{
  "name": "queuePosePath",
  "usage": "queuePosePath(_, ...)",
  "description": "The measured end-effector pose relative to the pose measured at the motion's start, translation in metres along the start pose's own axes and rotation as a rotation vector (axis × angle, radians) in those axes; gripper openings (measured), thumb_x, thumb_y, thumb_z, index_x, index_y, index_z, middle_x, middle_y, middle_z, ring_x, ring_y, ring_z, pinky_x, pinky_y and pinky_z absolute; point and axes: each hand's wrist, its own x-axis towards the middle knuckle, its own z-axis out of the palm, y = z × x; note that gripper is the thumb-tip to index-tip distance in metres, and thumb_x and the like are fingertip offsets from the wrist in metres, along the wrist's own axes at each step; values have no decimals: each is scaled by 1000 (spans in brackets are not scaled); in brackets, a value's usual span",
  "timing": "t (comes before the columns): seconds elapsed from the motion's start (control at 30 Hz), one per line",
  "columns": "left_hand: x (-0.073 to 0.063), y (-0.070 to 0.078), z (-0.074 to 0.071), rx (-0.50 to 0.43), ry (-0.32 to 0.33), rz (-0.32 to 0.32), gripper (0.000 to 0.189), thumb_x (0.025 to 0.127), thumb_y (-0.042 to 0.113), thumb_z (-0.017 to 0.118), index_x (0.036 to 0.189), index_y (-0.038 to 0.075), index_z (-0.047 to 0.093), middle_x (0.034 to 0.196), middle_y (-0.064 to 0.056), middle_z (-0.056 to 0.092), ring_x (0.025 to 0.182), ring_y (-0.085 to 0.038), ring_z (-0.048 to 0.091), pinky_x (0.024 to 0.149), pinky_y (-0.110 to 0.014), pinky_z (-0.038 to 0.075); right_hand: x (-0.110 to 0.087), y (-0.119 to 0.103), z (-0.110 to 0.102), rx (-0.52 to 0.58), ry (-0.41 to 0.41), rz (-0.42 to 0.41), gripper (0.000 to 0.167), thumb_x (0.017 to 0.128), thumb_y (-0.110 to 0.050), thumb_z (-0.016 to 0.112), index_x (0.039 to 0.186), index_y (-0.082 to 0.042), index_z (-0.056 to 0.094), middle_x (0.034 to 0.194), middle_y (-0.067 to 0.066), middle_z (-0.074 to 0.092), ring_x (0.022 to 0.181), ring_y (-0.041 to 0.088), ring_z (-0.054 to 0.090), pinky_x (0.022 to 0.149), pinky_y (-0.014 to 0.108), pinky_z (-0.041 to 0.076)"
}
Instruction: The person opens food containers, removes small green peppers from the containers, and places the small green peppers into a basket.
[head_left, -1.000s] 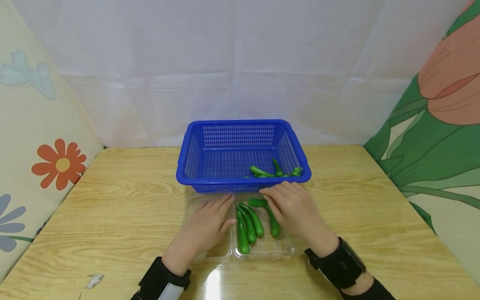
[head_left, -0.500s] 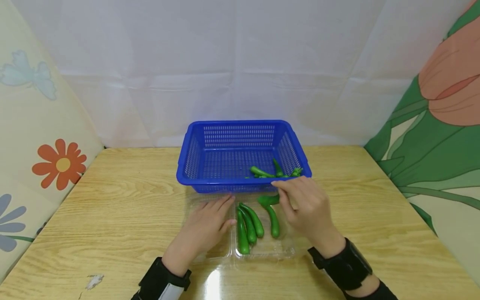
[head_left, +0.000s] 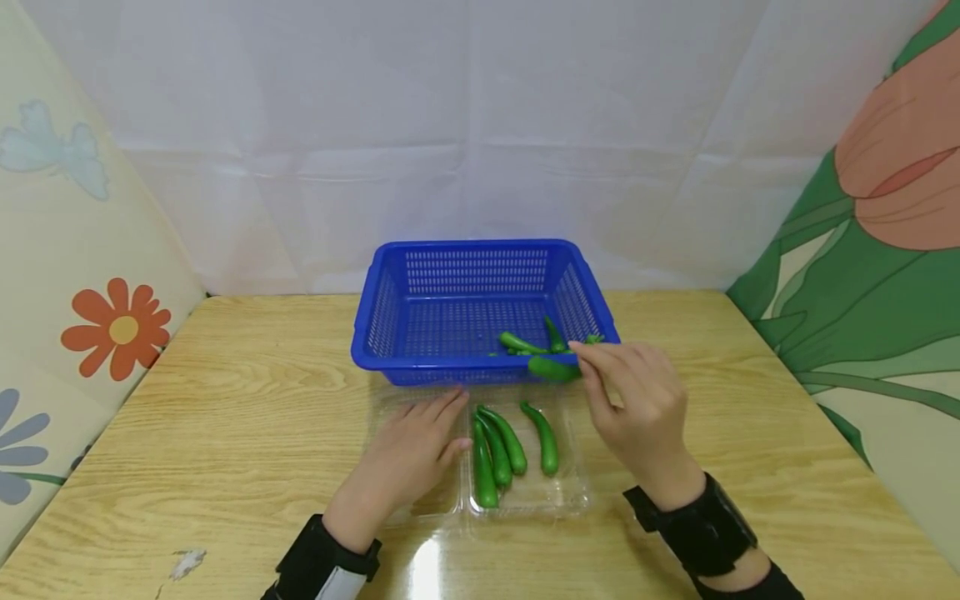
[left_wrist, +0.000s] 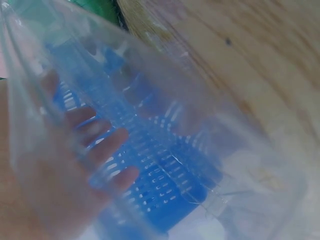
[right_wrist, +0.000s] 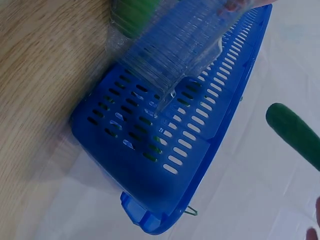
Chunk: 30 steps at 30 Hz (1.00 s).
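My right hand pinches a green chili pepper in front of the blue basket's rim. In the right wrist view the pepper's blunt end points past the basket, with fingertips at the right edge. My left hand rests with extended fingers on the left part of a clear plastic container. The left wrist view shows that hand through clear plastic. Several green chili peppers lie side by side in the container's right part. Another curved pepper lies apart to their right.
A blue perforated basket stands behind the container, with several green peppers in its near right corner. White cloth hangs behind the wooden table. Printed panels flank both sides.
My right hand has lifted the pinched pepper from above the container and moved it up and right to the basket's front rim. The left hand has stayed in place.
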Motion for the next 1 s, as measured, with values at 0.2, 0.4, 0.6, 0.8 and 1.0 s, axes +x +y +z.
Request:
queuePosePath(0.2,0,1,-1,-6,-4,-4,59,104,39,49,150,4,41,153,-13,41,136,-32,44,111,-52,37,-1,1,1,-7,6,1,27,99,-19,62,89,1,76,79,12,72,61,32,60,55,40,44)
queuePosePath(0.4,0,1,-1,-5,-8,-7,59,104,40,49,150,4,41,154,-12,41,136,-32,44,111,-53,37,-3,3,1,-25,-19,15,24,98,-19,64,89,0,76,82,12,73,64,32,61,58,40,46)
queuePosePath(0.6,0,0,-1,-2,1,-3,59,104,40,49,150,5,41,153,-12,42,135,-31,45,111,-52,37,-4,5,1,-56,-42,30,20,98,-16,64,92,0,76,85,13,73,67,33,62,60,41,47)
queuePosePath(0.8,0,0,0,4,-2,-5,59,104,40,49,150,5,41,153,-12,42,135,-31,45,111,-51,37,-8,8,1,-119,-81,47,22,99,-16,61,95,0,76,93,12,75,74,36,64,61,44,49)
queuePosePath(1.0,0,1,0,4,-7,-11,59,104,40,49,151,6,40,154,-11,41,136,-31,45,111,-52,37,-13,12,1,-152,-106,48,22,100,-17,60,97,-1,76,96,11,75,77,36,65,62,46,51)
